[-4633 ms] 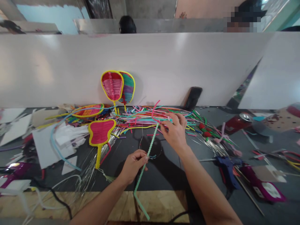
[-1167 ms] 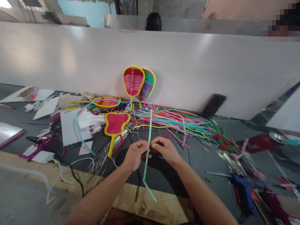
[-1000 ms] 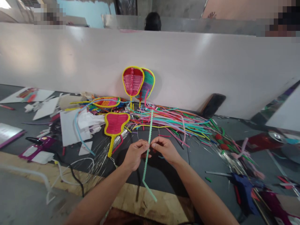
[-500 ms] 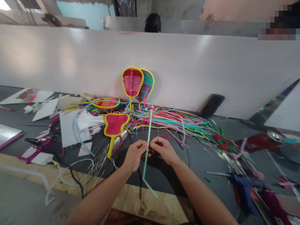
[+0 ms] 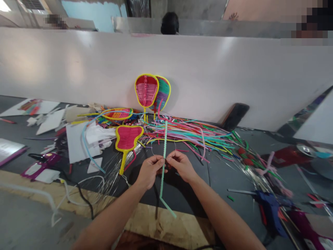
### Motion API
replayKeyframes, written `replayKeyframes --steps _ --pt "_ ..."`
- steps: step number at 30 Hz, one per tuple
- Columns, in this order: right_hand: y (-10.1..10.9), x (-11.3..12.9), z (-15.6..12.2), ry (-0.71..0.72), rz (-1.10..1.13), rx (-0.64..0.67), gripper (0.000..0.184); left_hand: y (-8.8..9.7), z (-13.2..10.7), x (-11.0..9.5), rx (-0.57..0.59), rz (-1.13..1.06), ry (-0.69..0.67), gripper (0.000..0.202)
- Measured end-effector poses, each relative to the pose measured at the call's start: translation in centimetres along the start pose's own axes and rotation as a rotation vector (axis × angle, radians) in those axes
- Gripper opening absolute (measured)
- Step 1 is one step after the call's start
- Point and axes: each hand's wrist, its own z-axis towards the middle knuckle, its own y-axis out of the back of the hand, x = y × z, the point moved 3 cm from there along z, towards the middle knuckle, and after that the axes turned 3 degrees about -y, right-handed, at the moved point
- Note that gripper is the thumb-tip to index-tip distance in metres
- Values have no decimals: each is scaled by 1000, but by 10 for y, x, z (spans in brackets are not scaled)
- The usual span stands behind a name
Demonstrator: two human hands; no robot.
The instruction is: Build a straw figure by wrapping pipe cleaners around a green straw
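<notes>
Both hands meet over the dark table around a mint-green pipe cleaner point(image 5: 161, 180), which stands nearly upright in view and bends sharply near its lower end. My left hand point(image 5: 151, 170) pinches it between thumb and fingers. My right hand point(image 5: 180, 165) is closed at its other side, fingertips touching it. Thin curved wire shows faintly above both hands; where it ends among the fingers is hidden. Left of my hands lies a pink fan with a yellow rim and handle point(image 5: 128, 139). Beyond them spreads a pile of coloured pipe cleaners point(image 5: 187, 133).
Two fans point(image 5: 147, 90) lean on the white partition point(image 5: 197, 69). A phone point(image 5: 235, 116) leans there too. At right are a red can point(image 5: 288, 156) and a blue glue gun point(image 5: 270, 211). Loose wires point(image 5: 110, 184), white paper point(image 5: 80, 144) and a purple glue gun point(image 5: 44, 166) lie left.
The pipe cleaner has tilted slightly, its top shifting a little left and its bent lower end a little right. Both hands keep nearly the same place and grip.
</notes>
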Motion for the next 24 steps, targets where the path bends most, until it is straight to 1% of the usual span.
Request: replayKeyframes --steps 5,12,20,24 --pt "1 1 0 1 10 14 21 1 0 -1 40 -8 -9 21" --pt "3 6 -1 9 -8 -2 22 0 0 -1 78 3 12 25" --pt "3 5 0 -6 -1 1 21 -1 -1 -3 37 5 52 28" --pt "3 4 1 -18 18 -9 22 -1 -1 -1 45 -32 51 28"
